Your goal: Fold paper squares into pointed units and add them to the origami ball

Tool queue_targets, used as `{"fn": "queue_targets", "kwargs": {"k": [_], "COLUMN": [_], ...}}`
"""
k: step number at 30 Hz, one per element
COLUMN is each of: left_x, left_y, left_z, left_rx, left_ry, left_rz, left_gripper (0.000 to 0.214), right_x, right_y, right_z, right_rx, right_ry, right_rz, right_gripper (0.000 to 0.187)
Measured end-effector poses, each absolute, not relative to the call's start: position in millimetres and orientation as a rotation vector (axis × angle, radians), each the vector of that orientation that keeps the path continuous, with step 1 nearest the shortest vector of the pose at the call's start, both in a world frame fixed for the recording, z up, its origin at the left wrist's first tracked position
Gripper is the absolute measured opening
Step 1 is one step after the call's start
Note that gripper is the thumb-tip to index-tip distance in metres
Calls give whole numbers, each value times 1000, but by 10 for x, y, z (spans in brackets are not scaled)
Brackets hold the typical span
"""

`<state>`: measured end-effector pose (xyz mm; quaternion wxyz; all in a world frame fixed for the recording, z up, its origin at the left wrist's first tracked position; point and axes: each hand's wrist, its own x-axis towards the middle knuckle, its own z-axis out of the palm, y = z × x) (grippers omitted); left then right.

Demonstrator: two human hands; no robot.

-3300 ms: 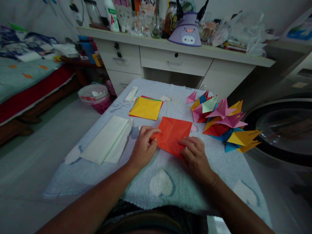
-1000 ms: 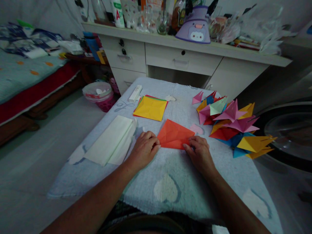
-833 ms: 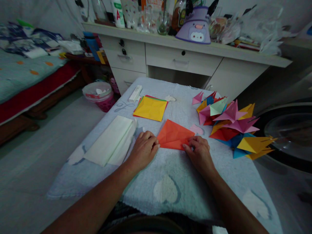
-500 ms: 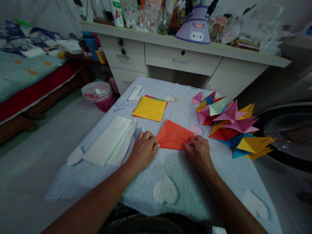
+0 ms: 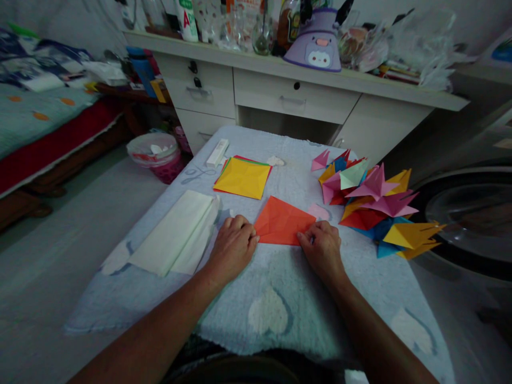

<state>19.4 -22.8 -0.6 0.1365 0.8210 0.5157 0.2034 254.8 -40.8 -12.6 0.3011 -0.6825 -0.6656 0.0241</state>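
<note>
An orange sheet of origami paper [image 5: 282,221] lies on the cloth-covered table, with crease lines across it. My left hand [image 5: 236,241] pinches its lower left corner, fingers curled. At the lower right corner, my right hand [image 5: 322,245] grips the paper between thumb and bent fingers. Just beyond the sheet sits a stack of coloured square papers [image 5: 243,178], yellow on top. To the right stands a pile of folded paper cranes [image 5: 372,197] in pink, yellow, red and blue.
Left of my hands lies a folded pale sheet [image 5: 176,232]. A small white box [image 5: 217,153] rests near the table's far left edge. A white desk [image 5: 296,98] with drawers stands behind, a pink bin [image 5: 158,157] on the floor at left, and a round-doored machine [image 5: 472,213] at right.
The whole view has shifted slightly, so things appear a little farther left. Both hands keep their hold on the orange paper, with no clear change in its shape.
</note>
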Motion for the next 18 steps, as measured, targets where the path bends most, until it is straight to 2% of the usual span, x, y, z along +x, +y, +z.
{"fn": "queue_targets", "kwargs": {"k": [18], "left_x": [212], "left_y": [-227], "left_z": [8], "left_rx": [2405], "left_ry": [1540], "left_rz": [538], "left_gripper": [11], "right_x": [2497], "right_y": [-397], "right_z": [-49], "right_rx": [-2026], "right_ry": [-1740], "right_rz": [170], "right_gripper": [24]}}
